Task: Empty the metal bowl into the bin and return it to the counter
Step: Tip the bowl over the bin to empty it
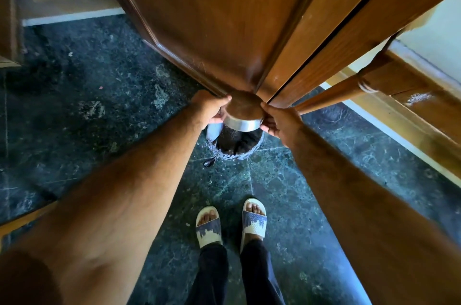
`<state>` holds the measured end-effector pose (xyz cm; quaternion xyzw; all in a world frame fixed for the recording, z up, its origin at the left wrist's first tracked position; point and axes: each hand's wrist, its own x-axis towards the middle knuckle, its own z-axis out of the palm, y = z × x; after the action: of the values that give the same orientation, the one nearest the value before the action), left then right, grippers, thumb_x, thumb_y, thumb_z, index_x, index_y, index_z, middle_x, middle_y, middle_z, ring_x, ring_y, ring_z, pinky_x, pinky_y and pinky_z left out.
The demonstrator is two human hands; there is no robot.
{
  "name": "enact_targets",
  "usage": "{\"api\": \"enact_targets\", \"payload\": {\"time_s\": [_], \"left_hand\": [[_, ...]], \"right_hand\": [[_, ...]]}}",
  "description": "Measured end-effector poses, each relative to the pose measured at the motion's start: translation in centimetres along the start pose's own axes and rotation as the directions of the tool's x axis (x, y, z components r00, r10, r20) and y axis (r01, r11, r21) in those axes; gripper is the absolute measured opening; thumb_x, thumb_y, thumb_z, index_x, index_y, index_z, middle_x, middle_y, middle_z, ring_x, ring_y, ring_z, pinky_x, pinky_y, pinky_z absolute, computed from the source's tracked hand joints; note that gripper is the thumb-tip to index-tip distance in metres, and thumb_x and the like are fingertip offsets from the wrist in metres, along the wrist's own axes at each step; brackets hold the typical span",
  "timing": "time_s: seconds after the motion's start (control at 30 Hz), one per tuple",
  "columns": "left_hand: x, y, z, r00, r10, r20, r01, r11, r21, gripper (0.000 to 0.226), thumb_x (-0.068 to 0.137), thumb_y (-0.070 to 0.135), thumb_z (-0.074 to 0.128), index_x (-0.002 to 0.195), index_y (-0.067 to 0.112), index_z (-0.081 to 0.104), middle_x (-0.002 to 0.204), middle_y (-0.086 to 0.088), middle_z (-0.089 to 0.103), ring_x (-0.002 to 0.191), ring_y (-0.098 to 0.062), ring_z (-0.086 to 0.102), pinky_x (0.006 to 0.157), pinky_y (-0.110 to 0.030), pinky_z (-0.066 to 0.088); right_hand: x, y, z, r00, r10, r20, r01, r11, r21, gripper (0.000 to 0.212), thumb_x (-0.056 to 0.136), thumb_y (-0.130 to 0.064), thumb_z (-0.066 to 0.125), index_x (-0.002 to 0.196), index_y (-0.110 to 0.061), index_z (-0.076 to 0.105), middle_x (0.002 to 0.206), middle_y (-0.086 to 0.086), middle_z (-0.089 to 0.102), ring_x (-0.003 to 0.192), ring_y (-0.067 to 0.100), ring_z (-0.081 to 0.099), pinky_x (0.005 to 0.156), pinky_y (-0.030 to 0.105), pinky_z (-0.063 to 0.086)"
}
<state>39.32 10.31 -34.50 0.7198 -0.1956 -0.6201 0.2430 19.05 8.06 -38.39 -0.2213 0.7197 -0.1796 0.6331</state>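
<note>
Below your outstretched forearms, your two feet in pale slides (230, 223) are standing on dark green marbled floor tiles (99, 85), with dark trouser legs running out of the bottom edge.

Further out, your left hand (210, 109) is closing around the left rim of the metal bowl (242, 116), thumb lying over the top edge, fingers curling underneath. Your right hand (279, 121) is pinching the right rim the same way, thumb on top, fingers tucked below. Both hands are wrapping tight on the bowl, neither one spread.

Between your hands the bowl is sitting turned upside down, its flat base facing up at you and reflecting brown wood, its shiny steel side wall facing you below that. It is hanging off the floor, carried only by your grip.

Directly under the bowl and slightly nearer you than the hands, the bin (235, 146) is standing on the tiles, lined with a blue-grey bag bunched at the rim, a knotted tail of bag hanging at its left. Dark contents are showing inside; can't tell what they are.

Beyond your hands a brown wooden door (212, 18) is rising up, its frame (324, 38) to the right of it. Past your right hand a turned wooden rail (331, 94) is slanting across, with a pale wall behind.
</note>
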Motion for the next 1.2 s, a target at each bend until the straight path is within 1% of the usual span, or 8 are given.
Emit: {"api": "enact_targets", "payload": {"time_s": [0.13, 0.33, 0.53, 0.7, 0.87, 0.97, 1.1, 1.2], "left_hand": [[0.2, -0.7, 0.1, 0.993, 0.076, -0.090, -0.082, 0.994, -0.071, 0.025, 0.090, 0.023, 0.069, 0.089, -0.002, 0.065, 0.096, -0.020, 0.069, 0.082, -0.026, 0.067, 0.057, -0.029, 0.063], [-0.7, -4.2, 0.8, 0.991, 0.010, -0.136, -0.005, 0.999, 0.039, 0.025, 0.087, 0.028, 0.074, 0.087, 0.003, 0.069, 0.105, -0.026, 0.073, 0.085, -0.031, 0.073, 0.076, -0.042, 0.063], [-1.8, -2.8, 0.7, 0.914, 0.286, -0.289, -0.295, 0.955, 0.013, 0.026, 0.090, 0.038, 0.067, 0.078, 0.015, 0.069, 0.082, -0.003, 0.074, 0.081, -0.026, 0.073, 0.075, -0.039, 0.062], [-0.6, -6.6, 0.8, 0.992, 0.090, -0.090, -0.072, 0.980, 0.186, 0.032, 0.087, 0.037, 0.069, 0.083, 0.006, 0.069, 0.103, -0.029, 0.073, 0.086, -0.035, 0.072, 0.081, -0.051, 0.061], [-0.6, -5.5, 1.7, 0.875, 0.346, -0.338, -0.288, 0.934, 0.210, 0.035, 0.092, 0.039, 0.062, 0.093, 0.006, 0.073, 0.094, -0.016, 0.076, 0.084, -0.029, 0.071, 0.073, -0.038, 0.059], [-0.2, -7.1, 2.7, 0.936, 0.212, -0.282, -0.092, 0.918, 0.386, 0.045, 0.095, 0.043, 0.056, 0.097, 0.000, 0.072, 0.094, -0.019, 0.076, 0.087, -0.032, 0.073, 0.077, -0.037, 0.058], [0.5, -8.7, 2.3, 0.946, 0.174, -0.274, -0.096, 0.956, 0.277, 0.044, 0.091, 0.046, 0.058, 0.095, 0.004, 0.071, 0.094, -0.018, 0.077, 0.085, -0.033, 0.074, 0.078, -0.050, 0.061], [0.3, -9.5, 1.9, 0.964, 0.163, -0.212, -0.118, 0.970, 0.210, 0.042, 0.082, 0.046, 0.065, 0.091, 0.005, 0.070, 0.095, -0.020, 0.076, 0.087, -0.035, 0.074, 0.081, -0.054, 0.060]], "right_hand": [[-0.3, 0.1, 0.0, 1.000, -0.026, 0.014, 0.024, 0.991, 0.135, 0.028, 0.085, -0.021, 0.078, 0.103, -0.001, 0.070, 0.094, 0.013, 0.078, 0.086, 0.022, 0.076, 0.071, 0.032, 0.062], [-1.1, 2.0, 0.5, 0.993, 0.067, 0.097, -0.069, 0.997, 0.021, 0.013, 0.092, -0.014, 0.070, 0.101, -0.006, 0.064, 0.083, 0.006, 0.073, 0.074, 0.016, 0.071, 0.079, 0.036, 0.061], [-2.9, 0.5, 0.2, 0.960, -0.273, 0.062, 0.268, 0.960, 0.086, 0.017, 0.093, -0.019, 0.068, 0.097, -0.003, 0.074, 0.086, 0.008, 0.074, 0.076, 0.013, 0.071, 0.073, 0.022, 0.058], [-2.7, 4.6, 0.4, 0.996, -0.034, 0.080, 0.041, 0.996, -0.082, 0.012, 0.093, -0.015, 0.067, 0.082, -0.011, 0.067, 0.094, 0.017, 0.073, 0.080, 0.022, 0.070, 0.073, 0.032, 0.059], [-2.5, 3.3, 1.2, 0.966, -0.257, -0.034, 0.255, 0.965, -0.052, 0.012, 0.091, -0.027, 0.067, 0.086, -0.031, 0.077, 0.096, 0.003, 0.078, 0.090, 0.017, 0.076, 0.083, 0.031, 0.062], [-1.2, 4.2, 2.0, 0.988, -0.157, 0.006, 0.156, 0.976, -0.154, 0.008, 0.083, -0.027, 0.073, 0.082, -0.020, 0.077, 0.101, 0.018, 0.077, 0.101, 0.035, 0.074, 0.091, 0.050, 0.060], [0.4, 5.7, 1.2, 0.984, -0.175, 0.017, 0.175, 0.962, -0.211, 0.021, 0.074, -0.041, 0.074, 0.085, -0.025, 0.079, 0.099, 0.009, 0.079, 0.097, 0.031, 0.074, 0.091, 0.053, 0.060], [-1.4, 5.1, 0.8, 0.991, -0.134, 0.021, 0.136, 0.983, -0.122, 0.024, 0.083, -0.023, 0.077, 0.106, -0.014, 0.078, 0.110, 0.016, 0.076, 0.105, 0.032, 0.072, 0.094, 0.045, 0.059]]}}
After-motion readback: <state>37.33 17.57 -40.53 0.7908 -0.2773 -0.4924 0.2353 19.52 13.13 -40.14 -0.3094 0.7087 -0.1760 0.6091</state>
